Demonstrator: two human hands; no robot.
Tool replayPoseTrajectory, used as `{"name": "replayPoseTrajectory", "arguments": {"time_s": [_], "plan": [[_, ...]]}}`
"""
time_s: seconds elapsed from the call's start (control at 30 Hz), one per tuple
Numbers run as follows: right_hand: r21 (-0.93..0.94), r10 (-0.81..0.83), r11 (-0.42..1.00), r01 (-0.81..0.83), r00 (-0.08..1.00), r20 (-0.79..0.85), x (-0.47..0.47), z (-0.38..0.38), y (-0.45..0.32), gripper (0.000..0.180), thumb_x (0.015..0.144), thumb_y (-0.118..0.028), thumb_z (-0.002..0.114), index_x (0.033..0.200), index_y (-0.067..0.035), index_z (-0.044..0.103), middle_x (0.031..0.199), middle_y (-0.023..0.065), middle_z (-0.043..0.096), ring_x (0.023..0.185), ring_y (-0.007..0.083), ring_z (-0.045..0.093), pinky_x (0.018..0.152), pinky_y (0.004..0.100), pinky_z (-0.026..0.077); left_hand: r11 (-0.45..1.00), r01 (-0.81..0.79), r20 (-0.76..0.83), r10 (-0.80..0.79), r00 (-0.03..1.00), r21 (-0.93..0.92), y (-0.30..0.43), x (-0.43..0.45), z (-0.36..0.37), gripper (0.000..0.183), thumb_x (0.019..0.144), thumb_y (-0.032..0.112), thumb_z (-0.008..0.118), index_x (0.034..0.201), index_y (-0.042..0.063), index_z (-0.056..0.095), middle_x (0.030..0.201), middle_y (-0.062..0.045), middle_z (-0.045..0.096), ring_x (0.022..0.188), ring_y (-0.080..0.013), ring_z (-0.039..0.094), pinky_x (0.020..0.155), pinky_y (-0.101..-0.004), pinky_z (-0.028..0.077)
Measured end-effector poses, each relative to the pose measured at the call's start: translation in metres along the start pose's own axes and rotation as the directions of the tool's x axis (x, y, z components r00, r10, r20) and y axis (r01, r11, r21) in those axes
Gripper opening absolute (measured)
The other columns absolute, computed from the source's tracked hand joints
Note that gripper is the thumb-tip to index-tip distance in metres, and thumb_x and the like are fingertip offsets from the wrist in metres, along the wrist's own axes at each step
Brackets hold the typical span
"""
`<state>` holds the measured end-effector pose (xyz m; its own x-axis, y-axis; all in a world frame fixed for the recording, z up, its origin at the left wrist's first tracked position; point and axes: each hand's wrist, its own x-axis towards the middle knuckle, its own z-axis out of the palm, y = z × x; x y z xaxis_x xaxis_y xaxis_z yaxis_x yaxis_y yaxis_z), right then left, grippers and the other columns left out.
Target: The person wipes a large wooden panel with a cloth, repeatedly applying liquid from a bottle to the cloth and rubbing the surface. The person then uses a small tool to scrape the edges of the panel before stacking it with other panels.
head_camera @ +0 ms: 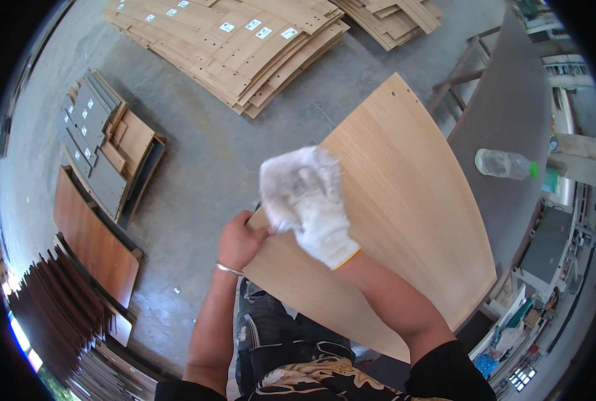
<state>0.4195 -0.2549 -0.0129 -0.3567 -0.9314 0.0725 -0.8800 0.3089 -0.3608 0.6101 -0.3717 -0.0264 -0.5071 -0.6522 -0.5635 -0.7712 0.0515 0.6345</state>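
A light wood-grain panel (408,200) lies across in front of me, with small drilled holes near its far corner. My bare left hand (240,240), a bangle at its wrist, grips the panel's near left edge, thumb on top. My right hand (318,215) wears a white knit glove with a yellow cuff edge. Bunched in it is a white cloth (288,185), held over the panel's left part and blurred. Whether the cloth touches the surface I cannot tell. The panel's right side overlaps a dark tabletop (503,115).
On the dark tabletop stands or lies a clear plastic bottle (505,164) with a green cap. Stacked wood panels (237,45) bearing labels sit on the concrete floor (192,175). At left are grey panels (90,145), a reddish-brown board (97,230) and dark upright boards (57,311).
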Motion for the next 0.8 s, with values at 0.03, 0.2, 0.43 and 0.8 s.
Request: {"name": "replayPoseTrajectory", "arguments": {"time_s": [0.03,0.2,0.43,0.8], "plan": [[-0.054,-0.071,0.996,0.070,0.997,-0.025,-0.007,0.000,-0.002,0.036,0.088,-0.017,0.070,0.124,-0.015,0.072,0.137,0.0121,0.063,0.139,0.0352,0.048,0.112,0.0476,0.043,1.000,0.014,0.014,-0.014,1.000,-0.003,0.000,-0.001,0.001,0.051,0.076,0.039,0.088,0.107,0.002,0.071,0.089,-0.021,0.074,0.083,-0.0375,0.073,0.075,-0.0449,0.056],[0.291,0.240,0.936,-0.199,0.964,-0.116,0.049,-0.034,0.041,0.030,0.092,-0.010,0.064,0.122,-0.015,0.071,0.129,0.0111,0.066,0.134,0.0306,0.052,0.108,0.0477,0.047,0.999,-0.021,-0.007,0.022,1.000,0.049,0.007,0.000,0.000,0.047,0.080,0.030,0.086,0.109,-0.003,0.070,0.089,-0.019,0.075,0.080,-0.0287,0.073,0.077,-0.0406,0.057],[0.150,-0.018,0.988,0.033,0.995,-0.099,-0.001,0.011,-0.025,0.053,0.088,-0.021,0.069,0.139,-0.008,0.062,0.146,0.0159,0.058,0.148,0.0379,0.038,0.126,0.0459,0.027,0.984,-0.179,0.030,0.179,0.983,0.008,-0.037,0.012,-0.002,0.055,0.080,0.044,0.084,0.111,0.001,0.069,0.096,-0.023,0.074,0.091,-0.0398,0.073,0.080,-0.0451,0.056],[0.116,0.144,0.984,-0.138,0.989,-0.040,0.000,0.015,-0.042,0.062,0.090,-0.017,0.066,0.149,-0.005,0.052,0.159,0.0224,0.041,0.148,0.0432,0.036,0.122,0.0528,0.031,0.581,0.187,0.202,-0.040,0.979,-0.792,-0.101,-0.045,-0.016,0.029,0.095,0.003,0.072,0.122,-0.001,0.063,0.114,-0.007,0.073,0.105,-0.0134,0.067,0.092,-0.0294,0.054]]}}
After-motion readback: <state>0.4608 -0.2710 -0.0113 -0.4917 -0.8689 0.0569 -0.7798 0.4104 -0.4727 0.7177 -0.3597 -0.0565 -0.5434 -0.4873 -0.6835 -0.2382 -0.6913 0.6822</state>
